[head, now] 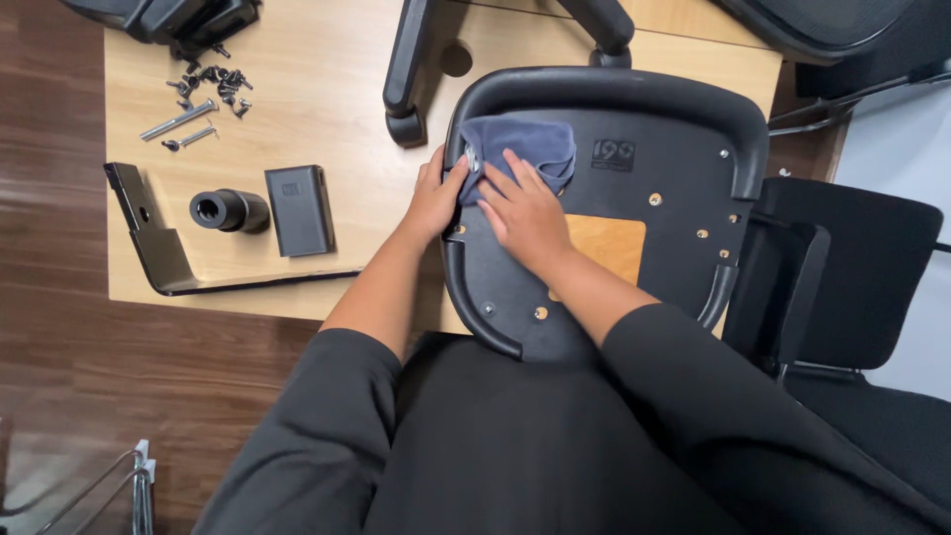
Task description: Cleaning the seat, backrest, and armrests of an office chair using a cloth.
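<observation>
A black plastic chair seat base (674, 139) lies upside down on a light wooden table (317, 89), partly over its near edge. My right hand (525, 213) presses a blue-grey cloth (525, 144) flat against the base's upper left part. My left hand (433, 198) grips the left rim of the base beside the cloth. A square opening in the base shows the wood beneath (606, 243). Small metal inserts dot the base.
On the table's left lie a pile of screws and bolts (208, 84), a black cylinder (230, 210), a dark flat box (298, 209) and an L-shaped black bracket (158, 248). A chair armrest (406, 69) lies at the back. Black chair parts (842, 267) stand to the right.
</observation>
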